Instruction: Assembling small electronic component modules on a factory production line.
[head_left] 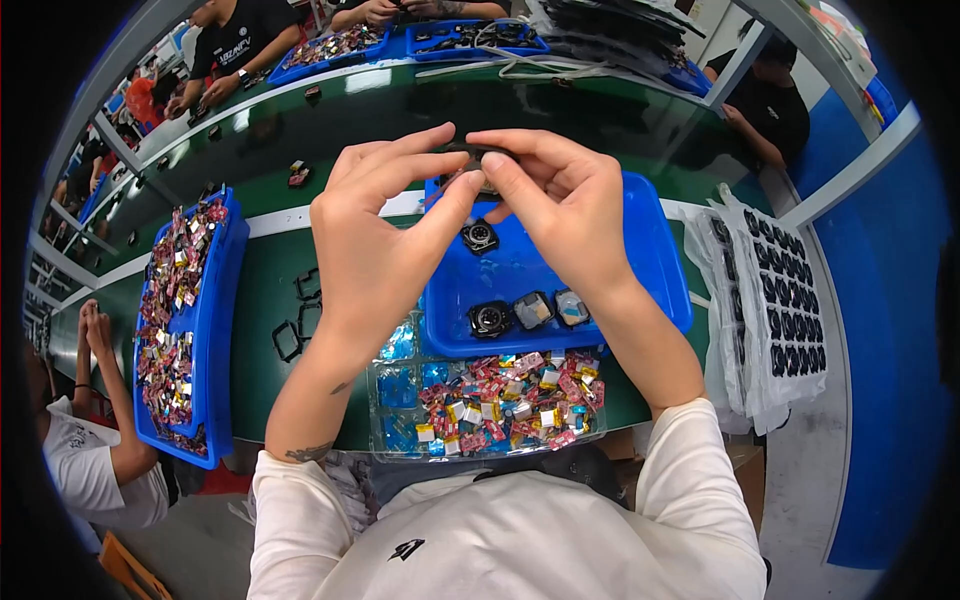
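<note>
Over the far edge of the blue tray (pixel 655 270), my left hand (pixel 375 215) and my right hand (pixel 565 195) meet at the fingertips. Between them they pinch a small dark watch case (pixel 480 158), mostly covered by the fingers. In the tray below lie a black watch case (pixel 479 236), a round-faced one (pixel 489 319) and two with grey and blue insides (pixel 533 310). Left of my left forearm, several black open frames (pixel 287 341) rest on the green table. Nearer my body, a clear compartment tray (pixel 398 388) bears a heap of small red circuit boards with batteries (pixel 510 400).
Long blue bins (pixel 222 340) full of similar parts stand at left. White trays of black watch cases (pixel 785 290) are stacked at right. A green conveyor belt (pixel 400 110) crosses beyond a pale rail. Co-workers' hands (pixel 92 325) show at left and across the belt.
</note>
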